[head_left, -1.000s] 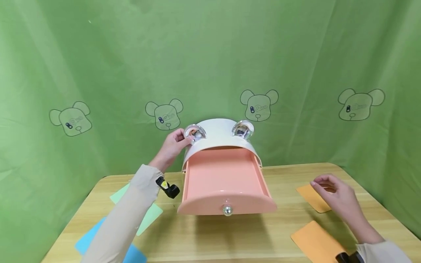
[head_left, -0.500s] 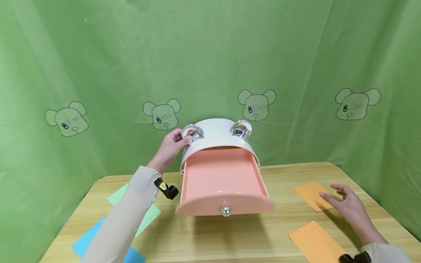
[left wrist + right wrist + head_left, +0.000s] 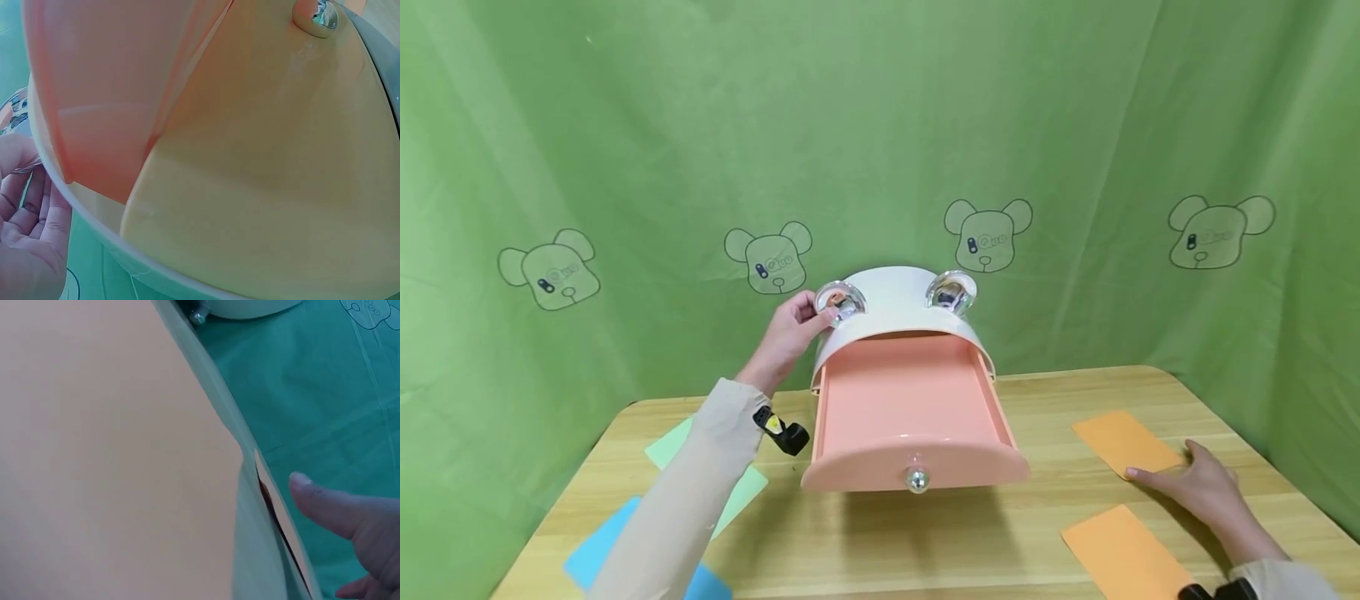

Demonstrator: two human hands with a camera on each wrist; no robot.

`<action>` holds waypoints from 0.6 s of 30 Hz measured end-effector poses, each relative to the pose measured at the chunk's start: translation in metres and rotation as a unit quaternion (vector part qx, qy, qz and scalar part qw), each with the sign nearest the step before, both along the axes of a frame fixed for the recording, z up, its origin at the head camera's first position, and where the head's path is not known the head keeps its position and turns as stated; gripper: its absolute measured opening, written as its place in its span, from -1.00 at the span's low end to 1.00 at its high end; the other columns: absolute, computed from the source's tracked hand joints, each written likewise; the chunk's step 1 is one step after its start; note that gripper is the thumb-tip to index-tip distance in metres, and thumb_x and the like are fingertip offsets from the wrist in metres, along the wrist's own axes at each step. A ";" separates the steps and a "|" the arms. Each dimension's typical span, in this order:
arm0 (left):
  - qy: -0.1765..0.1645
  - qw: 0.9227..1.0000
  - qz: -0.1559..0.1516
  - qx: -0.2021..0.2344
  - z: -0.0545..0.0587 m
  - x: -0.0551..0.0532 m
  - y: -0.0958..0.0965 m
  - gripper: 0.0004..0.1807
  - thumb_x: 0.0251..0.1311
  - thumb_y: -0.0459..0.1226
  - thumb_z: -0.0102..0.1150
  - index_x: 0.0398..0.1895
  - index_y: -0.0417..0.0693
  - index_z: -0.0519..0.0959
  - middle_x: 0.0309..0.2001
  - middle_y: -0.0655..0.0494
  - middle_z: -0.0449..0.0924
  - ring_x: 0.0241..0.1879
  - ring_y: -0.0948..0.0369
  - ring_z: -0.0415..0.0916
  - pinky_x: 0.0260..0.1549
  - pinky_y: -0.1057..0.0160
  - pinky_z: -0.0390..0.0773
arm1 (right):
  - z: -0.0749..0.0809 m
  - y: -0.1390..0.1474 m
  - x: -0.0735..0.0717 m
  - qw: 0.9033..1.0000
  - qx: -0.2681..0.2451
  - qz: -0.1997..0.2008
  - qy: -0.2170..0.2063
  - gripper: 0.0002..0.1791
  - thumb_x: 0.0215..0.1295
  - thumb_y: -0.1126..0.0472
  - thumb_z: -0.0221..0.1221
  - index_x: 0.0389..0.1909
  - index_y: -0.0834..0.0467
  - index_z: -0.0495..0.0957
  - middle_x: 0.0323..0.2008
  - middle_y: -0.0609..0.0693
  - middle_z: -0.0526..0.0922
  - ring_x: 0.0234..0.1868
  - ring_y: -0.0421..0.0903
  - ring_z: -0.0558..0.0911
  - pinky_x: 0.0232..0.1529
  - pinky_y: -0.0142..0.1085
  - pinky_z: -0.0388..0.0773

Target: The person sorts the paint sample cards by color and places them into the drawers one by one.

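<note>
My left hand (image 3: 786,337) pinches the shiny silver left ear (image 3: 842,302) of a white storage box (image 3: 897,298) with a rounded top. The box's pink drawer (image 3: 910,392) is pulled out towards me, with nothing lying inside, and has a round silver knob (image 3: 917,480). In the left wrist view, the thumb and fingers (image 3: 53,225) show at the ear beside the white rim. At the far right, my right hand (image 3: 1206,487) spreads its thumb and fingers over the near right end of a flat orange card (image 3: 1123,440). Its thumb tip is at the card's corner.
A second orange card (image 3: 1123,550) lies nearer me on the wooden table (image 3: 1045,467). Green cards (image 3: 741,496) and blue cards (image 3: 598,542) lie at left, partly under my left forearm. A matching silver ear (image 3: 952,293) tops the box's right side. Green curtain (image 3: 880,133) hangs behind.
My right hand has moved down onto the right end of the far orange card, its thumb and fingers spreading apart. My left hand stays on the ear, and the drawer has not moved.
</note>
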State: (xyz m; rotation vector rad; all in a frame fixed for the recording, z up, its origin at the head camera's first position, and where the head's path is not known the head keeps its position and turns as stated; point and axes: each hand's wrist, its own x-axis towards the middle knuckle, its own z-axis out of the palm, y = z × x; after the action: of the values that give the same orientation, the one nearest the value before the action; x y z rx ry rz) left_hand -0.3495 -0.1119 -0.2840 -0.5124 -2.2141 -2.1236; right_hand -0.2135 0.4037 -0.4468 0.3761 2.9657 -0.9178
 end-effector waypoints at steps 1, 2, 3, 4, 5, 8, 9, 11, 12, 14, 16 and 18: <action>0.001 1.000 0.001 0.001 0.000 0.000 0.000 -0.91 0.21 -0.41 0.11 -0.35 -0.12 0.40 -0.35 0.17 0.55 -0.32 0.30 0.48 -0.13 0.29 0.52 | -0.001 -0.002 0.000 1.000 0.004 0.000 0.003 0.33 0.11 -0.31 0.18 0.25 0.67 -0.38 0.16 0.74 -0.10 0.06 0.67 -0.02 -0.01 0.42 0.14; 0.002 1.000 0.002 0.001 0.000 0.001 0.000 -0.91 0.22 -0.41 0.11 -0.35 -0.12 0.40 -0.35 0.17 0.55 -0.32 0.30 0.48 -0.15 0.31 0.52 | -0.001 -0.003 0.000 1.000 0.009 0.001 0.006 0.34 0.09 -0.31 0.19 0.25 0.68 -0.38 0.15 0.74 -0.10 0.05 0.67 -0.01 -0.01 0.42 0.14; 0.003 1.000 0.003 0.001 0.000 0.001 0.000 -0.91 0.22 -0.41 0.11 -0.35 -0.12 0.40 -0.36 0.17 0.54 -0.33 0.30 0.47 -0.16 0.32 0.53 | -0.002 -0.004 0.000 1.000 0.012 0.003 0.008 0.34 0.09 -0.31 0.20 0.25 0.68 -0.38 0.16 0.74 -0.10 0.04 0.66 -0.01 -0.02 0.41 0.15; 0.002 1.000 0.004 0.004 0.001 0.001 0.001 -0.91 0.22 -0.41 0.11 -0.36 -0.12 0.40 -0.36 0.17 0.54 -0.34 0.31 0.47 -0.16 0.32 0.53 | -0.003 -0.006 -0.001 1.000 0.016 0.005 0.012 0.35 0.08 -0.31 0.20 0.24 0.68 -0.39 0.16 0.75 -0.10 0.04 0.66 -0.01 -0.01 0.40 0.15; 0.000 1.000 0.005 0.007 0.001 0.001 0.001 -0.90 0.22 -0.41 0.11 -0.37 -0.12 0.39 -0.36 0.16 0.53 -0.34 0.31 0.47 -0.16 0.30 0.53 | -0.003 -0.007 -0.001 1.000 0.018 0.007 0.013 0.36 0.07 -0.31 0.21 0.24 0.68 -0.40 0.16 0.75 -0.11 0.04 0.66 -0.01 0.00 0.40 0.14; 0.000 1.000 0.008 0.009 0.000 0.001 0.001 -0.89 0.22 -0.42 0.11 -0.38 -0.12 0.39 -0.36 0.15 0.52 -0.35 0.31 0.46 -0.13 0.26 0.54 | -0.004 -0.010 -0.003 0.999 0.026 0.010 0.022 0.39 0.03 -0.30 0.25 0.23 0.69 -0.40 0.16 0.76 -0.13 0.04 0.65 0.00 0.01 0.38 0.13; 0.000 1.000 0.008 0.012 0.000 0.000 0.001 -0.89 0.22 -0.43 0.11 -0.38 -0.12 0.39 -0.36 0.15 0.52 -0.35 0.31 0.47 -0.10 0.23 0.54 | -0.005 -0.011 -0.003 0.999 0.028 0.011 0.025 0.39 0.02 -0.29 0.26 0.23 0.70 -0.40 0.15 0.76 -0.13 0.04 0.65 0.00 0.01 0.38 0.12; 0.002 1.000 0.006 0.011 0.000 0.000 0.001 -0.89 0.22 -0.43 0.11 -0.38 -0.12 0.39 -0.36 0.15 0.53 -0.35 0.31 0.47 -0.08 0.20 0.53 | -0.005 -0.012 -0.003 0.999 0.033 0.008 0.030 0.39 0.01 -0.27 0.28 0.23 0.70 -0.39 0.15 0.76 -0.13 0.04 0.65 0.01 0.02 0.37 0.11; 0.003 1.000 0.005 0.010 -0.001 -0.001 0.001 -0.89 0.21 -0.43 0.11 -0.38 -0.12 0.39 -0.36 0.16 0.53 -0.34 0.31 0.48 -0.08 0.21 0.53 | -0.005 -0.012 -0.003 0.999 0.033 0.006 0.032 0.39 0.01 -0.26 0.29 0.23 0.70 -0.39 0.15 0.76 -0.12 0.04 0.65 0.01 0.03 0.38 0.11; 0.006 1.000 0.005 0.010 -0.001 -0.001 0.001 -0.89 0.21 -0.43 0.11 -0.38 -0.11 0.39 -0.37 0.17 0.54 -0.34 0.31 0.48 -0.09 0.21 0.53 | -0.006 -0.011 -0.003 0.999 0.032 0.002 0.033 0.39 0.01 -0.27 0.29 0.24 0.69 -0.39 0.15 0.76 -0.12 0.05 0.66 -0.01 0.05 0.38 0.10; 0.007 1.000 0.005 0.008 -0.001 -0.001 0.001 -0.89 0.21 -0.42 0.11 -0.38 -0.11 0.39 -0.37 0.18 0.55 -0.34 0.31 0.49 -0.08 0.21 0.52 | -0.006 -0.011 -0.004 0.999 0.030 -0.005 0.033 0.40 -0.01 -0.27 0.30 0.24 0.69 -0.38 0.15 0.75 -0.10 0.05 0.65 0.00 0.04 0.38 0.13; 0.004 1.000 0.005 0.010 -0.001 0.000 0.002 -0.89 0.21 -0.42 0.12 -0.38 -0.10 0.39 -0.37 0.18 0.56 -0.34 0.30 0.49 -0.04 0.16 0.51 | -0.005 -0.011 -0.004 0.999 0.030 -0.007 0.033 0.40 -0.02 -0.27 0.30 0.24 0.69 -0.36 0.15 0.76 -0.08 0.05 0.64 0.01 0.03 0.37 0.15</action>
State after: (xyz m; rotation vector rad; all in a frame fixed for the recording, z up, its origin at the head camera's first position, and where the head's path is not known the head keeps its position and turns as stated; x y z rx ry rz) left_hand -0.3498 -0.1103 -0.2854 -0.5085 -2.1844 -2.1319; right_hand -0.2171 0.3925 -0.4522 0.3759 3.0603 -0.8620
